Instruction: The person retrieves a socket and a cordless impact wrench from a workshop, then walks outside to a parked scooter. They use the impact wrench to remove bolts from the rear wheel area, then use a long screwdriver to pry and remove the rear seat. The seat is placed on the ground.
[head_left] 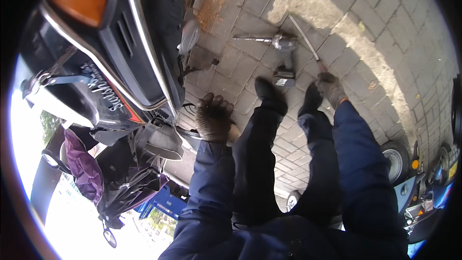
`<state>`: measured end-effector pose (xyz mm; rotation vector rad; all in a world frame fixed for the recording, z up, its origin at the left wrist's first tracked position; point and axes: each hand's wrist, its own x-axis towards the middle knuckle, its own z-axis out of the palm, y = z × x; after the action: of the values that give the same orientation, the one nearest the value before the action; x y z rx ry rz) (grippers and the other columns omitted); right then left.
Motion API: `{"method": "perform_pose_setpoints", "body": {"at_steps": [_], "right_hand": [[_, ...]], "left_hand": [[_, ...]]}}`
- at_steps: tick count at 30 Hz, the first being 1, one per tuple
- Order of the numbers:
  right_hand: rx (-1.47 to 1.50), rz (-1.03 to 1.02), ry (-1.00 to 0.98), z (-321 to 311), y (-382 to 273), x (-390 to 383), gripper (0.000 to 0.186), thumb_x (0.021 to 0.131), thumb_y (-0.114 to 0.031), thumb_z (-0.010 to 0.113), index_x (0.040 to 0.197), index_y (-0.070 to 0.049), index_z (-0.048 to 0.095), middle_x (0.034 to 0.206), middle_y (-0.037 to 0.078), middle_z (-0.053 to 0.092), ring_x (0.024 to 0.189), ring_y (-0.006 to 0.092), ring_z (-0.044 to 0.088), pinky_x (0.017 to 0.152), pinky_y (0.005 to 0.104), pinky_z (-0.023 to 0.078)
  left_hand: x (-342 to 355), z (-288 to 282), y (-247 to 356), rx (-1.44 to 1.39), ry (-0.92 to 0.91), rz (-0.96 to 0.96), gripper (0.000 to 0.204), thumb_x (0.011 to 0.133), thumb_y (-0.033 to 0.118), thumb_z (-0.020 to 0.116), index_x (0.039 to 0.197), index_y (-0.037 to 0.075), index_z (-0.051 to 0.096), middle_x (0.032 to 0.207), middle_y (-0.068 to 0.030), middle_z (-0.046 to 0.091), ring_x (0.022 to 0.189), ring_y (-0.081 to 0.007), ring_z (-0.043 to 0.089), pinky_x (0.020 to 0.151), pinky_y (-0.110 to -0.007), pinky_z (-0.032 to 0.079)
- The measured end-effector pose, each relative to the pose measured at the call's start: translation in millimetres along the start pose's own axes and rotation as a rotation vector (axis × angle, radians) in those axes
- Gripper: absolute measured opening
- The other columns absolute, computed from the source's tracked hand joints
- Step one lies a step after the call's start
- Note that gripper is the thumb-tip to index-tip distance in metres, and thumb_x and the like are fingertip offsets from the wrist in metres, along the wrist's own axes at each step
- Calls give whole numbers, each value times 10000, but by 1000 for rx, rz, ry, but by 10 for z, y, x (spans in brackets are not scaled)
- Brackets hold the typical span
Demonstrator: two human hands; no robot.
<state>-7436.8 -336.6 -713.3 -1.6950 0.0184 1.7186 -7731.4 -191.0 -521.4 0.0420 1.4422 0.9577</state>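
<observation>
My right hand [330, 87], in a dark grey-brown glove, grips a long screwdriver [305, 36] with a thin metal shaft pointing up and away. My left hand [215, 118], also gloved, is beside the lower body of a dark scooter [156, 48] with its fingers curled; whether anything is in them is hidden. A cordless power tool [284, 45] with a long extension and a black battery lies on the paving between the scooter and my right hand, just beyond my shoes.
The grey brick paving [370, 62] is crossed by a sunlit strip. Purple-and-black fabric [84, 163] hangs on the scooter at lower left, near mirrors and a blue object [159, 202]. Other parked two-wheelers [418, 192] line the lower right. My legs and shoes [264, 91] are below me.
</observation>
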Motion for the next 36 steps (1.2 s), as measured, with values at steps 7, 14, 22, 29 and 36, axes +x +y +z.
{"method": "perform_pose_setpoints", "body": {"at_steps": [7, 14, 22, 29, 36], "right_hand": [[-10, 212, 104, -473, -647, -1066, 247, 799, -162, 643, 1037, -111, 601, 855, 15, 628, 693, 155, 590, 632, 330, 507], [46, 98, 80, -477, -1605, -1155, 246, 830, -147, 613, 1065, -79, 590, 920, 47, 634, 753, 171, 610, 686, 332, 519], [-14, 28, -113, 78, -2919, -345, 268, 840, -154, 604, 1094, -74, 578, 940, 58, 625, 785, 165, 603, 739, 326, 515], [-184, 72, -174, 507, -3500, 400, 233, 802, -142, 633, 1013, -46, 615, 806, 10, 577, 678, 97, 527, 581, 242, 459], [-578, -360, -506, 707, -3490, 808, 282, 783, -108, 632, 1056, -57, 584, 917, 39, 608, 757, 147, 585, 667, 276, 510]], "left_hand": [[-422, 724, 494, 86, 30, 91, 227, 853, 300, 551, 908, 81, 575, 762, -58, 588, 695, -226, 561, 654, -379, 487], [-433, 1238, 880, 24, -118, 440, 212, 831, 274, 600, 859, 64, 588, 750, -68, 579, 673, -207, 566, 625, -350, 510], [-187, 1941, 1512, 268, 134, 1085, 155, 843, 153, 625, 884, 12, 574, 784, -82, 595, 672, -160, 583, 623, -313, 541], [61, 2117, 1378, 453, 459, 1231, 179, 789, 98, 656, 863, -36, 564, 792, -105, 601, 663, -188, 606, 657, -306, 549], [121, 2207, 1265, 509, 457, 1189, 146, 809, 68, 621, 900, -32, 566, 839, -98, 602, 721, -200, 608, 678, -298, 541]]}}
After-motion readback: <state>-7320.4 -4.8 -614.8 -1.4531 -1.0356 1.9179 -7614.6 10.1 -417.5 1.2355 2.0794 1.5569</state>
